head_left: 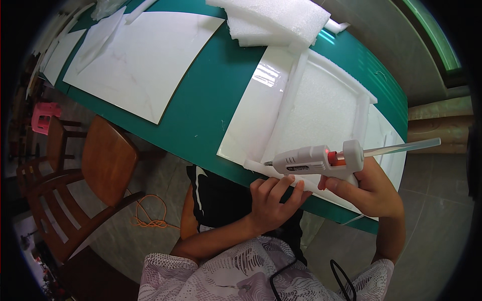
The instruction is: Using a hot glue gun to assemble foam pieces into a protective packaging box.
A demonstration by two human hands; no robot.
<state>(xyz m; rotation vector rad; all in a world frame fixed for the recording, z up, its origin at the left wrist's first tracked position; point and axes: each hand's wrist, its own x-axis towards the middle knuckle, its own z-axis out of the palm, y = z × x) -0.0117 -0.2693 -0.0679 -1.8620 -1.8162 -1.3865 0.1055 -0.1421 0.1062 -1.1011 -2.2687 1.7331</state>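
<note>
My right hand [372, 193] is closed around the handle of a white hot glue gun [304, 160]. A clear glue stick [404, 147] sticks out of the gun's back end, and a red light glows on its body. The nozzle points left, beside the near-left corner of a white foam frame [286, 113]. At the table's near edge, my left hand [273, 204] has its bent fingertips on the near foam strip [312, 184]; its thumb is hard to make out. Foam sheet [326, 100] fills the frame, which lies on a glossy white panel [249, 115].
The green table [201, 95] carries another white panel [145, 60] at left and stacked white foam sheets [276, 20] at the far side. Wooden chairs [108, 155] stand at left. An orange cord [150, 218] lies coiled on the floor, near a pink stool [44, 116].
</note>
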